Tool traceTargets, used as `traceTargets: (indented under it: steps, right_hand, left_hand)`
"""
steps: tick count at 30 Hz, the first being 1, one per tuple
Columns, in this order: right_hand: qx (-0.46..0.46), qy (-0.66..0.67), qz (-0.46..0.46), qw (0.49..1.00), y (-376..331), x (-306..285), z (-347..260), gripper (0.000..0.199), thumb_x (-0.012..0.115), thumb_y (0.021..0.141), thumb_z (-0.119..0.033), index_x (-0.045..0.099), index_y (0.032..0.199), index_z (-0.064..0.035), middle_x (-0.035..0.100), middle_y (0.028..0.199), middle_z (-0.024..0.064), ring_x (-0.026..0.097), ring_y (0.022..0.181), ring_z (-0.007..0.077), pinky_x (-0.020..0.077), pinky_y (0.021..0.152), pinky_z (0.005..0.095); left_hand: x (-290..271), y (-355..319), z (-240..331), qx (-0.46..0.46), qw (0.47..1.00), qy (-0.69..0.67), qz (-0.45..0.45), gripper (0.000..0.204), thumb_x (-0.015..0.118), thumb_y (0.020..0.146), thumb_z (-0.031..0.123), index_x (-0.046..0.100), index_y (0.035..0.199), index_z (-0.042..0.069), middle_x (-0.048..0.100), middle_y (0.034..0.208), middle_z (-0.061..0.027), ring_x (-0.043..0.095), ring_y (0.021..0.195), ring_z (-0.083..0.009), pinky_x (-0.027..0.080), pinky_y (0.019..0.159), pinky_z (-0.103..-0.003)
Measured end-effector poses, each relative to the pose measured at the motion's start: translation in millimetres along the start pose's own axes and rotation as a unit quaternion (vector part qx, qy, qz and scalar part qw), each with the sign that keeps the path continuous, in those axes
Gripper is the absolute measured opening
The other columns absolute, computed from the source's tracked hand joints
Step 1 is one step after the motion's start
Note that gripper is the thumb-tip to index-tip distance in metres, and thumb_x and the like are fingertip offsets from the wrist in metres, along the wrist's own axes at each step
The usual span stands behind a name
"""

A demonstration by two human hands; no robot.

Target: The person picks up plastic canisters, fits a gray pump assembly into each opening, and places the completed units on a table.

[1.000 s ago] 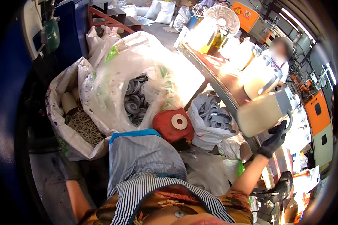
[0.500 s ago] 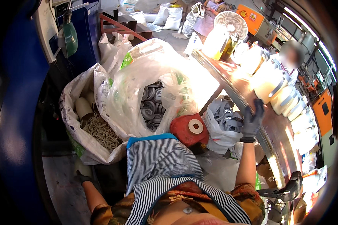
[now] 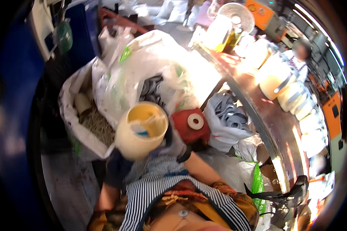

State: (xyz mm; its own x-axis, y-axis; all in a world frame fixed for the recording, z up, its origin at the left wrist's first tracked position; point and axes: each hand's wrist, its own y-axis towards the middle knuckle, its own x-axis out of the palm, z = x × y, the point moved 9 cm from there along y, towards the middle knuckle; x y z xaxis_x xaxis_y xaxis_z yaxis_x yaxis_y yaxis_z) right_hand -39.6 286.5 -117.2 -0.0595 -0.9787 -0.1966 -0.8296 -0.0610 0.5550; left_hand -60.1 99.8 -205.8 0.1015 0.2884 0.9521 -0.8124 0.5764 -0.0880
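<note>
A cream plastic tub-like container (image 3: 140, 133) is held in front of my striped apron, its round open mouth tilted up toward me. Inside it I see paler moulded parts and a patch of blue. My left hand (image 3: 120, 166), in a dark glove, grips its lower left side. My right hand (image 3: 174, 145), in a grey glove, presses against its right side. Both hands are blurred, and the container hides some of the fingers. Just beyond, a white sack (image 3: 121, 82) lined with clear plastic holds grey ring-shaped parts (image 3: 152, 89), partly covered by the container.
To the left, another sack (image 3: 71, 82) holds small beige pieces (image 3: 98, 125) and cream containers. A red object (image 3: 185, 133) with a pale ring stands right of my hands, beside a bag of grey strap-like parts (image 3: 229, 111). On the right, a table (image 3: 272, 127) carries several cream containers; a person (image 3: 298, 61) is beyond.
My right hand has come from the table edge to my lap. My left hand has risen from the lower left. The cream container is now between both hands, and the view has shifted slightly.
</note>
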Motion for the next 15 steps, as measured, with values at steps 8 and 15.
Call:
traceTargets:
  steps: [8,15]
  right_hand:
    - [0.047,-0.053,-0.01,0.997,-10.2,-25.7,22.4,0.133,0.094,0.056,-0.022,0.005,0.153,-0.0065,0.027,0.154,0.0141,0.033,0.14,0.0256,0.0381,0.109,0.0403]
    - [0.112,-0.222,0.138,0.959,-43.4,6.1,82.5,0.092,0.076,0.077,-0.031,0.025,0.148,-0.0028,0.039,0.145,0.021,0.042,0.131,0.0351,0.0363,0.109,0.0458]
  left_hand:
    - [158.9,-25.7,45.1,0.464,0.398,0.769,-0.188,0.047,0.072,0.077,0.021,0.061,0.119,0.003,0.062,0.115,-0.0155,0.058,0.11,-0.034,0.043,0.101,-0.049]
    - [153.8,45.0,-28.1,0.313,0.283,0.901,-0.104,0.054,0.064,0.084,0.026,0.052,0.131,0.004,0.051,0.129,-0.0189,0.048,0.119,-0.0379,0.033,0.106,-0.054]
